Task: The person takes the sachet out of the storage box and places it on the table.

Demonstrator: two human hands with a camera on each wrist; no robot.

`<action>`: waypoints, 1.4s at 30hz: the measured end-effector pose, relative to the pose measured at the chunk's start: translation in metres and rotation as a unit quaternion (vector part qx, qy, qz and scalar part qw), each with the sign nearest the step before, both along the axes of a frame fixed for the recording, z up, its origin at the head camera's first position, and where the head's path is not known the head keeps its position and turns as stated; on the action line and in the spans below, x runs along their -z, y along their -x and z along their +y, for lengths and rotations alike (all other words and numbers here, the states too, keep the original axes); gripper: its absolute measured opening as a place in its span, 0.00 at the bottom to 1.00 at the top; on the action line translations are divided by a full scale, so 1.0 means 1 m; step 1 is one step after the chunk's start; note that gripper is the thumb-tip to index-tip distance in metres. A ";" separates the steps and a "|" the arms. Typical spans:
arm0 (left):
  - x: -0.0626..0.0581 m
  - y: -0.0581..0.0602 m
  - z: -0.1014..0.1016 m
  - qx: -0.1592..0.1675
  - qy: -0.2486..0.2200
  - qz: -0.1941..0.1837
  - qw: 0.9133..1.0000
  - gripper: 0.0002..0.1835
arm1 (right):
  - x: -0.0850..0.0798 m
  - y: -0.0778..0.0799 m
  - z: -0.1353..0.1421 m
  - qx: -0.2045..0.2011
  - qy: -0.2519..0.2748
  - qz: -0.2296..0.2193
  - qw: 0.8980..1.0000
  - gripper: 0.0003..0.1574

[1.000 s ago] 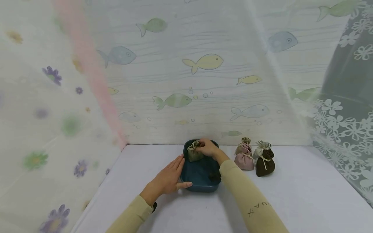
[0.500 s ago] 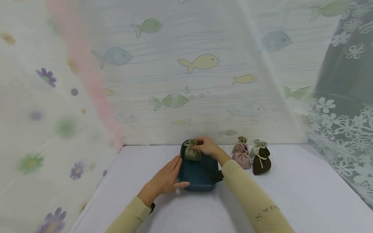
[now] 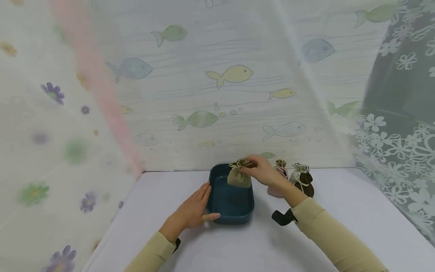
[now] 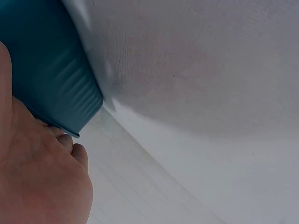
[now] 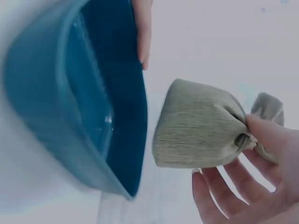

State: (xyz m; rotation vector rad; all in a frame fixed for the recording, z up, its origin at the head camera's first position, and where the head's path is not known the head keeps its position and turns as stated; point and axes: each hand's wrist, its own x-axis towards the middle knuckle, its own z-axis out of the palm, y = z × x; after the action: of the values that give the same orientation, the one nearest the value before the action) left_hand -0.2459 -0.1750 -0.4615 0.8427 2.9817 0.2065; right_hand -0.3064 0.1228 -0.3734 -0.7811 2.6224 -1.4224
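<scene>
A green drawstring pouch point(image 3: 239, 179) hangs over the back right part of a dark blue rectangular bin point(image 3: 231, 219). My right hand point(image 3: 266, 172) pinches the pouch at its tied neck between thumb and fingers. In the right wrist view the pouch point(image 5: 196, 126) is clear of the bin's rim point(image 5: 140, 154), body toward the bin. My left hand point(image 3: 192, 209) lies along the bin's left side with straight fingers, its thumb by the front left corner. The left wrist view has the palm point(image 4: 42, 172) against the bin's ribbed outer wall point(image 4: 51, 70).
Right of the bin stand several tied pouches, partly hidden by my right forearm: a pink one point(image 3: 276, 191), a dark brown one point(image 3: 308, 190) and a pale grey-green one point(image 3: 296, 174). A fish-printed curtain point(image 3: 204, 143) hangs behind the white table point(image 3: 204, 249).
My right hand has lifted the green pouch up from inside the bin and shifted it right, toward the bin's back right side. The left hand has stayed at the bin's left side.
</scene>
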 end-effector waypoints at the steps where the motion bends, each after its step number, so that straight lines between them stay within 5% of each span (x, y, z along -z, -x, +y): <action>1: 0.000 0.000 0.000 0.000 -0.002 0.002 1.000 0.59 | -0.001 -0.004 0.006 0.004 0.003 0.009 1.000 0.24; 8: 0.000 0.001 -0.003 -0.007 0.004 0.015 1.000 0.58 | -0.002 -0.023 0.046 0.039 0.025 0.033 0.998 0.15; 22: 0.003 0.002 -0.007 -0.004 -0.004 0.011 1.000 0.58 | 0.028 -0.048 0.107 0.102 -0.041 0.041 0.993 0.12; 35: 0.003 0.004 -0.005 0.001 0.000 0.014 1.000 0.59 | 0.082 -0.057 0.129 0.107 -0.048 0.015 0.993 0.07; 42: 0.003 0.005 -0.004 0.003 -0.008 0.008 1.000 0.59 | 0.088 -0.058 0.133 0.107 -0.046 0.022 0.993 0.08</action>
State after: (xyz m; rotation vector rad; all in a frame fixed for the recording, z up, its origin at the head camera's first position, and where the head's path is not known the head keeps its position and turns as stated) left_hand -0.2506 -0.1792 -0.4648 0.8594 2.9964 0.2241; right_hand -0.2481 0.2555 -0.4615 -0.5411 2.8553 -1.3312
